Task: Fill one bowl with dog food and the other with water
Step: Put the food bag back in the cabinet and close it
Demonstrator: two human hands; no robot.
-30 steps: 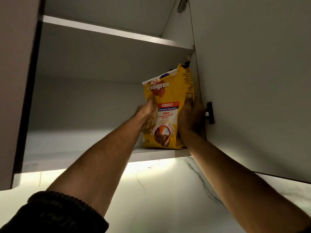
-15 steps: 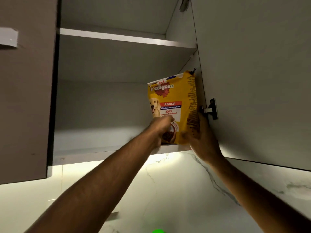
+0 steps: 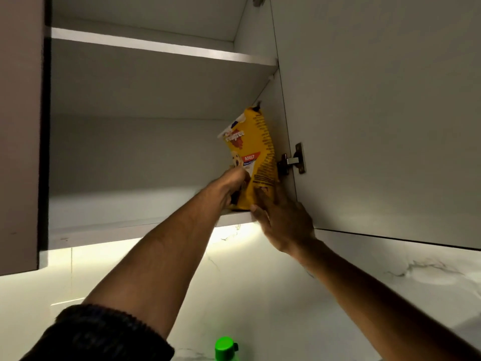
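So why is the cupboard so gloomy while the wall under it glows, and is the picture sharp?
Head view: the only strong light is a warm strip under the grey cupboard's bottom shelf, washing the white marbled wall; the interior stays dim. The yellow dog food bag has smeared lettering and both hands, left and right, look soft from motion. Shelf edges bow slightly, wide-angle distortion.

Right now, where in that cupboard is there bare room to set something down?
The lower shelf is bare from the left wall to the bag. The upper shelf looks bare too. It is crowded at the right wall, where the left hand and right hand hold the bag.
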